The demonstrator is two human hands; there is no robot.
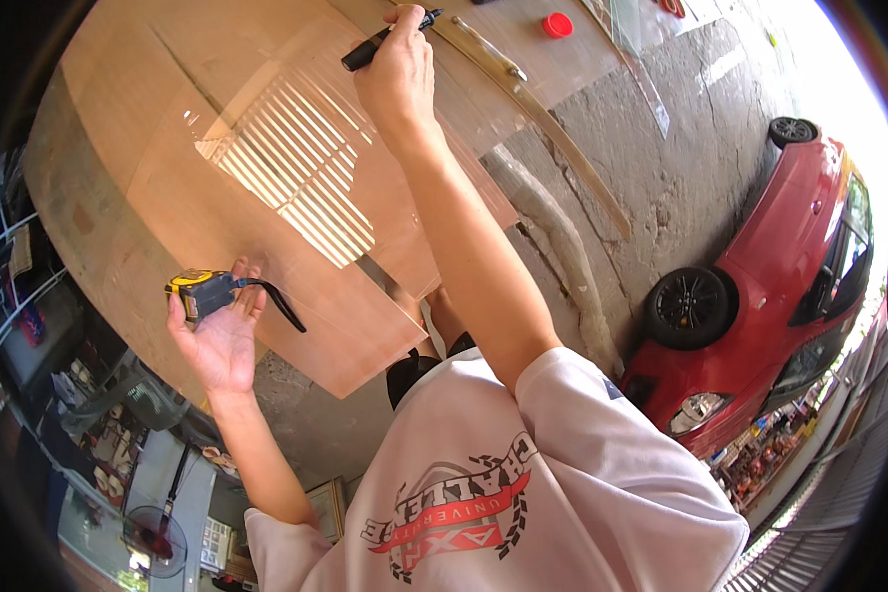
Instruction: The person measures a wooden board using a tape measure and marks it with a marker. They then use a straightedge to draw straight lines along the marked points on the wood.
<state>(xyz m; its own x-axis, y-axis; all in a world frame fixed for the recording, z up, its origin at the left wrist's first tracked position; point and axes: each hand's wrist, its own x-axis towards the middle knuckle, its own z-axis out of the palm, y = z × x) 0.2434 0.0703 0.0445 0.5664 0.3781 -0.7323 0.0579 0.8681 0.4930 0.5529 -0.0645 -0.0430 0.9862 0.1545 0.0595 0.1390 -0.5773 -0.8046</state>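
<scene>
My left hand, palm turned up, holds a yellow and black tape measure with a dark wrist strap, over the left part of a glossy, wood-toned sheet. My right hand grips a black marker over the far part of the sheet. Bright striped light shows on the sheet between my two hands. A long wooden strip with a pale rod on it lies to the right of my right hand, near a small red round cap.
A red car stands on the concrete floor to the right. A clear strip sticks out at the top right. Cluttered furniture and a fan are at the lower left.
</scene>
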